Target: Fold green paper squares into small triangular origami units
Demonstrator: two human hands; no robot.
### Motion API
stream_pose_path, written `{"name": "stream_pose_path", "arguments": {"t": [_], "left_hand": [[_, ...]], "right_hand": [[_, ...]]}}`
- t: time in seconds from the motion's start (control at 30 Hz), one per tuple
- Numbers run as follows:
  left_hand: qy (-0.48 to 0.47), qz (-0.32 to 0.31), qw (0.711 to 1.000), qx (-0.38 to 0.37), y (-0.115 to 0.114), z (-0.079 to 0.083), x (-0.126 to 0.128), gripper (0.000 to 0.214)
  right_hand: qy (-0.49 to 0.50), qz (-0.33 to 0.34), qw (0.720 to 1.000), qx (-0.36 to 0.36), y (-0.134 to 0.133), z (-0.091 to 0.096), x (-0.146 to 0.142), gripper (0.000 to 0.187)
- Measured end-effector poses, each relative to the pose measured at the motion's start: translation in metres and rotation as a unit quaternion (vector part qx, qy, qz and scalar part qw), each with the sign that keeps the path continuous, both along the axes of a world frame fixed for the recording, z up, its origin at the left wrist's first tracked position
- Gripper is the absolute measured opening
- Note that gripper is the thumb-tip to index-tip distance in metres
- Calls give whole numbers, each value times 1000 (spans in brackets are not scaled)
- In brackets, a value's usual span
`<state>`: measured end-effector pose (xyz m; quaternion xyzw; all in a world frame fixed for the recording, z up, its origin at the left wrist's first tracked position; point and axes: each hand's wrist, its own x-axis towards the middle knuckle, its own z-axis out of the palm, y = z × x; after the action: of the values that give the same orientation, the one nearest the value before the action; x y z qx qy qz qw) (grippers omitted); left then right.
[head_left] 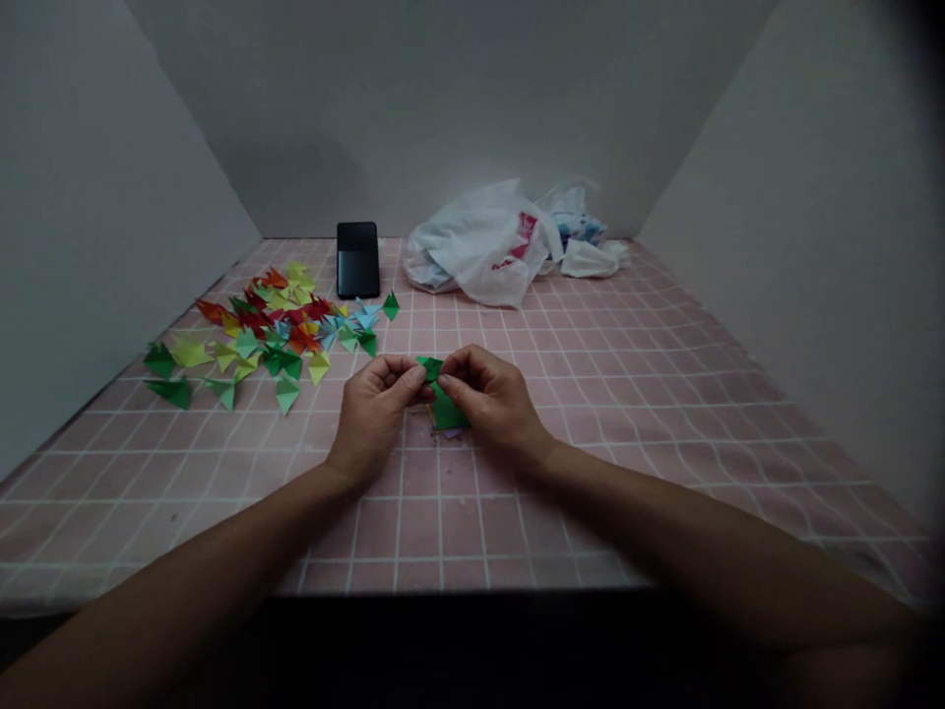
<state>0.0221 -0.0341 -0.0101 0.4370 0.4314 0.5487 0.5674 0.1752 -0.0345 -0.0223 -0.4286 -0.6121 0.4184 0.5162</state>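
Note:
Between my two hands is a small folded piece of green paper [430, 367]. My left hand [380, 404] pinches its left side between thumb and fingers. On the other side my right hand [496, 399] grips it with thumb and forefinger. The fingertips hide part of the folds. Just below lies a stack of square paper sheets [449, 412], green on top, with purple and yellow edges peeking out. Off to the left spreads a loose heap of folded paper pieces [281, 325] in red, orange, yellow, green and light blue.
A black phone [358, 260] leans upright behind the heap. At the back lies a crumpled white plastic bag [483, 241], with a blue-and-white package [580, 226] to its right. Pale walls enclose the pink checked tablecloth [650, 394] on three sides.

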Motion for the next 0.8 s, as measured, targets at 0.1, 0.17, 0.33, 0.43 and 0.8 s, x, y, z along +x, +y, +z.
{"name": "stream_pose_path", "arguments": {"t": [0.1, 0.17, 0.33, 0.43, 0.8], "left_hand": [[-5, -3, 1000, -2, 0, -1, 0, 22], [-8, -4, 1000, -3, 0, -1, 0, 24], [0, -12, 1000, 0, -1, -2, 1, 24], [3, -14, 1000, 4, -2, -2, 1, 23], [12, -14, 1000, 12, -2, 1, 1, 23]], "right_hand": [[-18, -9, 1000, 17, -1, 0, 0, 6], [-37, -18, 999, 34, -1, 1, 0, 5], [-80, -39, 994, 65, -3, 2, 0, 8], [-103, -46, 990, 82, -3, 2, 1, 9], [-99, -50, 989, 100, -4, 3, 0, 14]]}}
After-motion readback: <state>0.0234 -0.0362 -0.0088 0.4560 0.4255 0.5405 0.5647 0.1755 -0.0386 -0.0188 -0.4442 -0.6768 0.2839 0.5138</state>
